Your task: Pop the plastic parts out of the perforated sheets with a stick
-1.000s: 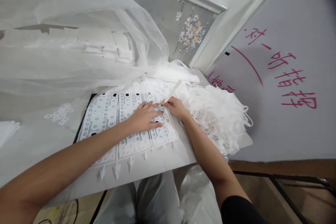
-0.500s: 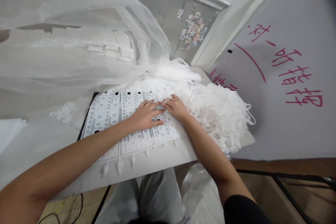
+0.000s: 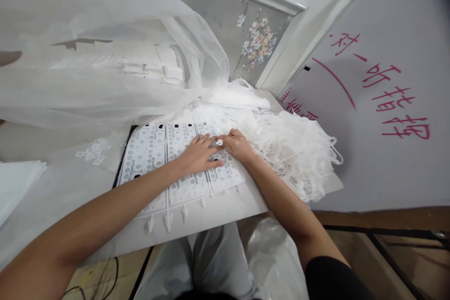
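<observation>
A white sheet covered in rows of small rings and cut-out shapes lies on the table, with thin white tabs along its near edge. My left hand rests on it, palm down, fingers spread. Just to its right, my right hand is closed, its fingertips pinching a small white piece close to the left hand's fingers. Beside the right hand is a loose heap of thin white strips. My hands and left forearm cover part of the sheet.
Translucent white film drapes over stacked white pieces at the back left. Small clear-white pieces lie left of the sheet, near a white stack. A board with red writing stands on the right.
The view has shifted slightly, so the sheet appears farther right. A small white piece now shows plainly at my right fingertips, where a thin whitish bit was before. My left hand stays spread.
</observation>
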A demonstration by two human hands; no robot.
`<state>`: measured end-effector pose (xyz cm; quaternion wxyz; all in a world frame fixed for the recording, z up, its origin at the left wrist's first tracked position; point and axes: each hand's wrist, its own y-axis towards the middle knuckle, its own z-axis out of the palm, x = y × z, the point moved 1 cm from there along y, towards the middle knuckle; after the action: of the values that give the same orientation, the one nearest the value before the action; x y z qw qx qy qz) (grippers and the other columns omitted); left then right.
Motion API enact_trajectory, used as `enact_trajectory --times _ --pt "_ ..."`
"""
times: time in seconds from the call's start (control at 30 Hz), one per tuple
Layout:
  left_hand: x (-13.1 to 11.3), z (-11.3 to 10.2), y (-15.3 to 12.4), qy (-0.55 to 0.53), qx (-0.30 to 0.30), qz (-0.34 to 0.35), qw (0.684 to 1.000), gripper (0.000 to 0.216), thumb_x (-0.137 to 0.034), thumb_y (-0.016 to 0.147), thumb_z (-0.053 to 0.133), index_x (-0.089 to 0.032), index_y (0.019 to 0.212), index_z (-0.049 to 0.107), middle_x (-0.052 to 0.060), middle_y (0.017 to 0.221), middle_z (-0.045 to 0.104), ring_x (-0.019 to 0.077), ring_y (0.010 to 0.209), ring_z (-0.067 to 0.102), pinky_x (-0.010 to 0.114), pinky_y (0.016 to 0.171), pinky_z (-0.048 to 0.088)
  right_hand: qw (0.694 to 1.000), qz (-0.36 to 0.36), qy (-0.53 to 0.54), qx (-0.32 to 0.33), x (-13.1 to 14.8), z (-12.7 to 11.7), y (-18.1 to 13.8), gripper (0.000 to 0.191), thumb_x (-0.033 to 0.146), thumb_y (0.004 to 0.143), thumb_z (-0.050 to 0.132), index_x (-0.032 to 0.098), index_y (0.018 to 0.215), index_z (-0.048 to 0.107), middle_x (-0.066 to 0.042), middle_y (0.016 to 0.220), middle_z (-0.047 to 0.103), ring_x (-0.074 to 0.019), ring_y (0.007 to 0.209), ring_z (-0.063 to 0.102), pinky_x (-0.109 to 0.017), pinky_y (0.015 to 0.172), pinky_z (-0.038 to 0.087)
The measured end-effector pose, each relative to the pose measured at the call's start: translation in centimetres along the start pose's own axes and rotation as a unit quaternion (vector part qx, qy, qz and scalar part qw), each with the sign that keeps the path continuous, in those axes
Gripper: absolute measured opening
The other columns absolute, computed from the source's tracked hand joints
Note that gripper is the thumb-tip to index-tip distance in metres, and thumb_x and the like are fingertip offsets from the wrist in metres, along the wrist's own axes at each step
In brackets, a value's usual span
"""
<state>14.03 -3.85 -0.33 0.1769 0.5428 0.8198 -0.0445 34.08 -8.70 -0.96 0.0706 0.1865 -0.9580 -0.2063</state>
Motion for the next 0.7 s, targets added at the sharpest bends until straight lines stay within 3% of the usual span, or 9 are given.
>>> enact_trajectory --times 0.17,0.53,0.7 --pt "-0.1 0.0 -0.1 0.003 0.003 0.002 1.0 0.069 -0.075 0.086 0.033 -0.035 0.14 0.048 0.002 0.153 0.037 0.0359 0.144 0.021 0.056 0.116 0.015 1.0 -0.005 0.004 -0.015 0.2 0.0 0.1 0.031 0.018 0.096 0.044 0.018 0.116 0.066 -0.006 0.075 0.063 -0.0213 0.079 0.049 -0.032 0.082 0.043" --pt "-0.2 -0.1 -0.2 -0.008 0.001 -0.002 1.0 0.069 -0.075 0.085 0.036 -0.036 0.141 0.047 0.003 0.158 0.026 0.0367 0.144 0.021 0.056 0.116 0.013 0.999 0.015 0.021 -0.025 -0.5 0.7 0.1 0.026 0.021 0.097 0.043 0.018 0.103 0.068 -0.006 0.072 0.063 -0.0213 0.081 0.051 -0.032 0.078 0.044" --pt "-0.1 0.0 -0.2 0.004 0.013 0.001 1.0 0.07 -0.077 0.085 0.033 -0.037 0.141 0.046 0.004 0.159 0.024 0.0373 0.145 0.019 0.056 0.116 0.014 0.99 0.1 0.046 -0.085 -1.4 0.6 0.7 0.026 0.029 0.096 0.047 0.018 0.091 0.07 -0.007 0.076 0.067 -0.0211 0.078 0.054 -0.034 0.076 0.047"
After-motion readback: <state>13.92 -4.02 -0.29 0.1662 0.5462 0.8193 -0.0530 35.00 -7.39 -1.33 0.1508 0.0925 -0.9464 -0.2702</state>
